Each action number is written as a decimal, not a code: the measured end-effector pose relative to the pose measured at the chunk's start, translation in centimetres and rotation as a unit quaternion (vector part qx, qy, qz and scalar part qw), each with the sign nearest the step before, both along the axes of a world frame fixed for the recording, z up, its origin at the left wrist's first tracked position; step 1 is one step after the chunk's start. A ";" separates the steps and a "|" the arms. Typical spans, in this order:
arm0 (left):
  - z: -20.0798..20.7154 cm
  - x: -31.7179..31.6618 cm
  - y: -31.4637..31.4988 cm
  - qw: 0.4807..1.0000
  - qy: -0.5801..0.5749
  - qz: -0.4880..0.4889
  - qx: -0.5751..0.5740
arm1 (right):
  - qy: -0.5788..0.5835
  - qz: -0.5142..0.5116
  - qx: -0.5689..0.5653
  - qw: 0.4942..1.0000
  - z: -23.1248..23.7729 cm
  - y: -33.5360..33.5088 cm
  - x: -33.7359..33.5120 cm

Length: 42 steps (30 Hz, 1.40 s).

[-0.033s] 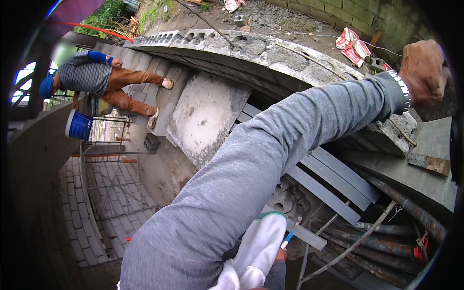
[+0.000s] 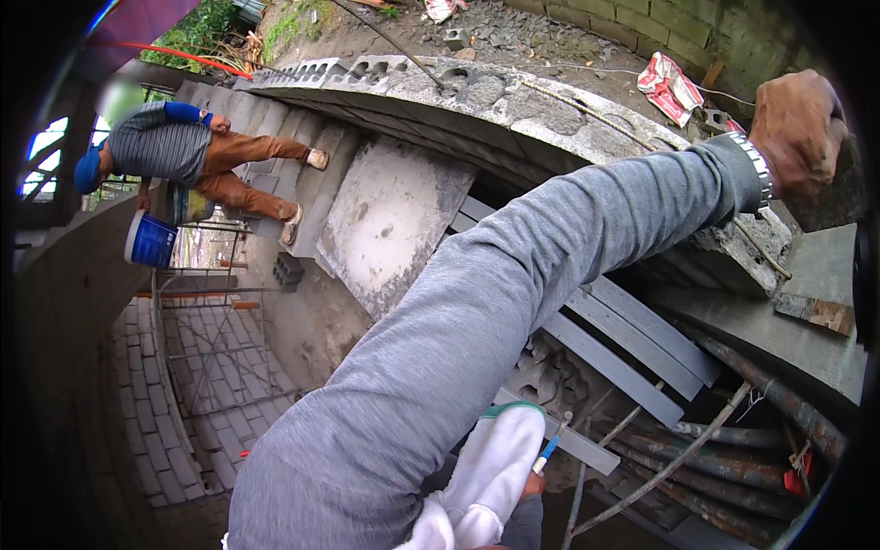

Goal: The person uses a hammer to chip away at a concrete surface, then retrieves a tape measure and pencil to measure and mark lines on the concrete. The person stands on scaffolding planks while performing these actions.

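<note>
My left arm, in a grey sleeve [image 2: 440,339], reaches across the view to the upper right, a metal watch band [image 2: 756,170] at its wrist. My left hand [image 2: 799,135] is closed in a fist beside the rough wall top; a dark grey thing [image 2: 832,197] shows below it, and what the fingers hold is hidden. At the bottom, mostly covered by my left arm, my right hand [image 2: 532,483] grips a slim tool with a blue and white handle [image 2: 547,451]. White cloth with a green edge [image 2: 509,449], like a glove, hangs beside it.
A hollow-block wall [image 2: 403,81] with steel bars crosses the top. Below lie grey planks [image 2: 632,335], rusty pipes [image 2: 733,458] and scaffolding [image 2: 220,357]. On concrete steps at left, a person [image 2: 174,147] carries a blue bucket [image 2: 151,240]. A torn sack [image 2: 671,89] lies beyond the wall.
My left fist and wrist have shifted slightly left. My right hand and its tool look the same.
</note>
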State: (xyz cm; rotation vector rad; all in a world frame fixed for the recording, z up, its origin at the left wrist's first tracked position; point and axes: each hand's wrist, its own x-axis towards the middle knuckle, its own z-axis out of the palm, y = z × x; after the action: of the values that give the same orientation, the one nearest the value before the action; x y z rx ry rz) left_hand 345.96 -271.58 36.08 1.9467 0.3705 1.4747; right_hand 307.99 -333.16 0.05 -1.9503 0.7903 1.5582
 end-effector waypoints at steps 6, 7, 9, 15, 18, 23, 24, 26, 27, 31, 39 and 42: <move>-4.0 -1.4 1.8 0.991 0.032 0.125 -0.034 | -0.004 -0.009 -0.008 1.000 -0.4 1.5 0.7; -3.4 -1.6 1.0 0.985 0.074 0.146 -0.048 | 0.025 -0.011 0.000 1.000 -2.4 -0.6 0.6; -5.6 -4.6 3.4 0.992 0.072 0.091 -0.053 | -0.005 0.014 -0.012 1.000 -2.6 -1.0 1.5; -14.1 -10.1 11.1 0.980 0.189 0.050 -0.048 | -0.007 0.014 -0.030 0.999 -3.1 -0.1 1.7; -18.7 -12.6 14.2 0.949 0.284 0.137 0.026 | -0.018 0.039 -0.024 0.999 -1.5 2.2 2.4; -21.5 -12.3 13.9 0.885 0.439 0.130 0.086 | -0.040 0.083 -0.019 0.996 -4.7 -2.0 1.0; -21.6 -12.3 13.9 0.875 0.462 0.121 0.077 | -0.023 0.041 -0.033 0.998 -1.1 1.0 2.5; -21.9 -12.0 13.5 0.855 0.505 0.103 0.057 | -0.046 0.125 -0.029 0.991 -4.2 -1.6 1.0; -22.3 -12.3 13.3 0.863 0.489 0.108 0.058 | -0.041 0.115 -0.027 0.992 -3.5 -1.0 1.5; -25.3 -13.5 15.4 0.853 0.497 0.101 0.123 | -0.037 0.085 -0.028 0.995 -1.3 0.4 2.3; -22.9 -13.9 11.1 0.895 0.332 0.170 0.244 | -0.192 0.092 0.063 0.975 1.0 1.7 3.7; -17.7 -12.0 3.2 0.921 0.318 0.040 0.221 | -0.295 0.130 0.095 0.942 2.0 3.7 6.6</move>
State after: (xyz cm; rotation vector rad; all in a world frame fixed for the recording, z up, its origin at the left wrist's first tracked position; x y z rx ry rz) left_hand 333.98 -268.39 18.37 2.8017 0.4223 0.9849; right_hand 314.58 -329.48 2.06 -2.2573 0.1317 1.0242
